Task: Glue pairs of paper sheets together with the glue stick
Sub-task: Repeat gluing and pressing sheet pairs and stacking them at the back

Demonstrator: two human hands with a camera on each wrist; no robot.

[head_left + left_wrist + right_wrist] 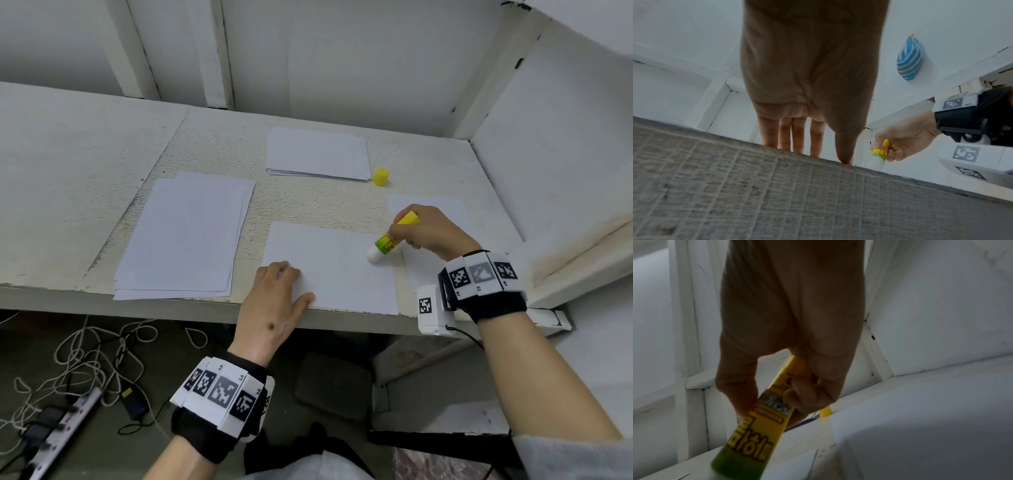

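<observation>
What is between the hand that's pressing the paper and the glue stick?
Only bare white paper. In the head view, the left hand presses the sheet's near corner, the glue stick touches its far right part, and nothing else lies between them.

Sheet point(342, 270) at table point(85, 171) front; stack point(185, 236) left, pile point(317, 154) behind, cap point(381, 177) right of pile.

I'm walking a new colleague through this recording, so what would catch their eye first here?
The brightest thing is the yellow-green glue stick, gripped by the right hand with its white tip on the right side of the sheet at the table's front edge. The left hand lies flat on that sheet's near left corner. Its yellow cap stands farther back, beside a paper stack.
</observation>
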